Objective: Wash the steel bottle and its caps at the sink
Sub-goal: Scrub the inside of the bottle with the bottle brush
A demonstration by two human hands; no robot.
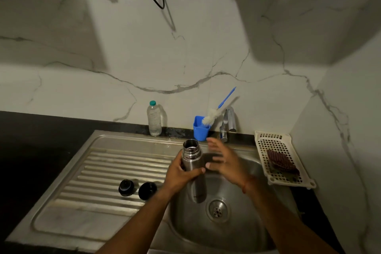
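Steel bottle (192,163) uncapped, mouth up, leaning slightly, held over the sink (237,231); left hand (181,173) wrapped round its middle, thumb across the front. Right hand (224,163) just beside the bottle, fingers straight and spread, holding nothing; it is blurred, so contact with the bottle cannot be told. On the ribbed drainboard (103,171), two black lids side by side, left cap (126,187) and right cap (147,190), apart from both hands. Behind the basin: tap (228,121); blue cup (201,130) with brush (212,117); plastic bottle (154,118). White basket (276,144) at right holds a dark scrubber (281,162).
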